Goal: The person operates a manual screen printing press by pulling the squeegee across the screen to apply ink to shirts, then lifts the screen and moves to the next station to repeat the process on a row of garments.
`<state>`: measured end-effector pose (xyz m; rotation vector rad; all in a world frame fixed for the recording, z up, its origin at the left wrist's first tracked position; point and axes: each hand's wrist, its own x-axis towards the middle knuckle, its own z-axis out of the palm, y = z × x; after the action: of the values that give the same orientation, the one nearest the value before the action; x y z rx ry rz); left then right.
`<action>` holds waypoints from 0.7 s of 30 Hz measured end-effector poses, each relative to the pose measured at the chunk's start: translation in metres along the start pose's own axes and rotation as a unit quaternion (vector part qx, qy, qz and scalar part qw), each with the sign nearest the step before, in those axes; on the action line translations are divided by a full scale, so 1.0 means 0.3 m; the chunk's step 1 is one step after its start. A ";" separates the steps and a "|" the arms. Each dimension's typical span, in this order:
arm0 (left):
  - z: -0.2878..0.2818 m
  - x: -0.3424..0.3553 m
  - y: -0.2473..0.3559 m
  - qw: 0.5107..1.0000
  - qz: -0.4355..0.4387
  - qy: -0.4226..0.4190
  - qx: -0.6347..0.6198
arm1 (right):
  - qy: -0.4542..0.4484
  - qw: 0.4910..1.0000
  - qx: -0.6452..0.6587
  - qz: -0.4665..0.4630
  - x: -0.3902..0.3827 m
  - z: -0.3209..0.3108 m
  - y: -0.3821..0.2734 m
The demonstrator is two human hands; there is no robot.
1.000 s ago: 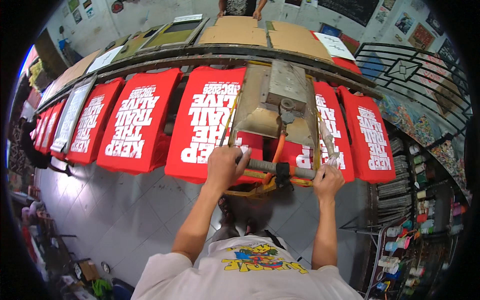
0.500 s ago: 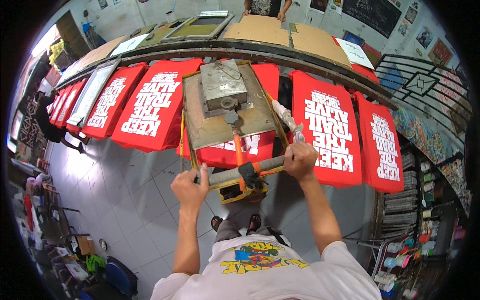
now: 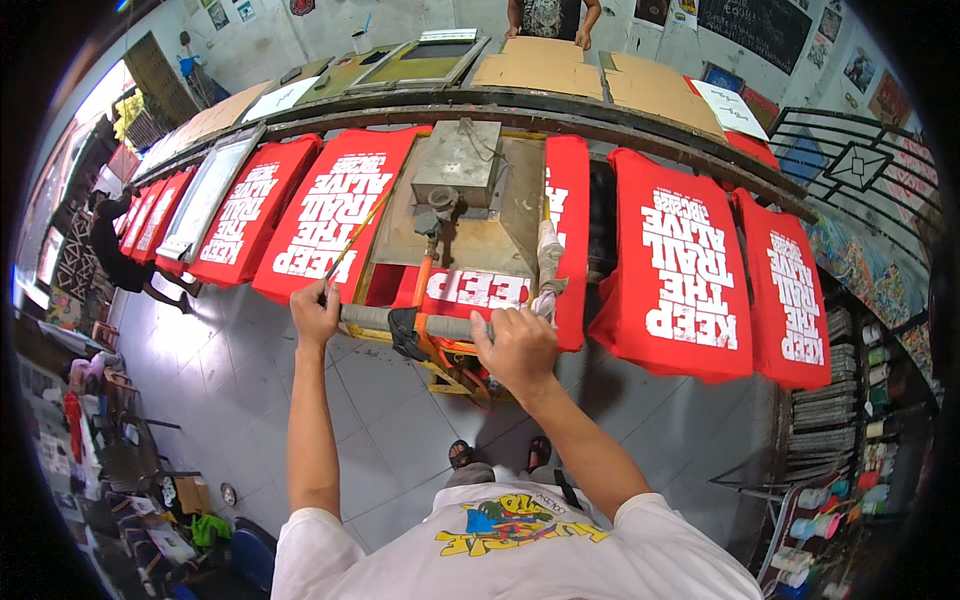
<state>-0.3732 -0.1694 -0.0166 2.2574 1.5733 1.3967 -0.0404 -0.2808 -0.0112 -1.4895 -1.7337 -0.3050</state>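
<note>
A flash dryer (image 3: 470, 205) with a metal hood and a box on top stands over a red printed shirt (image 3: 565, 250) and hides most of it. My left hand (image 3: 316, 312) is closed round the left end of its wrapped handle bar (image 3: 370, 317). Near the bar's right end, my right hand (image 3: 517, 345) grips it, thumb towards the middle. Black wrapping (image 3: 405, 333) and an orange hose (image 3: 424, 285) sit at the bar between my hands. Red shirts with white print lie flat on both sides, one on the left (image 3: 340, 215) and one on the right (image 3: 675, 265).
A long rail (image 3: 500, 108) runs behind the shirts. Beyond it lie cardboard sheets (image 3: 540, 68) and a framed screen (image 3: 420, 60), with a person (image 3: 550, 18) standing there. Another person (image 3: 115, 240) bends at far left. Shelves of pots (image 3: 870, 450) stand right; grey tiles (image 3: 380, 420) cover the floor.
The dryer has shifted left relative to the shirts, and its handle bar has turned. Both my hands have moved left with it. More of the shirt shows at the hood's right.
</note>
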 end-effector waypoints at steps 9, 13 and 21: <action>-0.119 0.019 -0.193 0.998 -0.020 -0.049 -0.016 | 0.007 1.000 -0.004 -0.009 -0.066 0.064 -0.230; -0.129 0.032 -0.150 0.994 -0.056 -0.085 -0.024 | 0.030 0.999 0.027 -0.008 -0.048 0.050 -0.231; -0.090 0.036 0.124 0.996 -0.009 -0.047 -0.076 | -0.039 0.994 0.095 -0.024 -0.477 -0.217 -0.268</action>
<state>-0.3641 -0.1904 0.0247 2.1812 1.4066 1.3338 -0.0904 -0.4469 -0.0444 -1.3397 -1.8085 -0.1026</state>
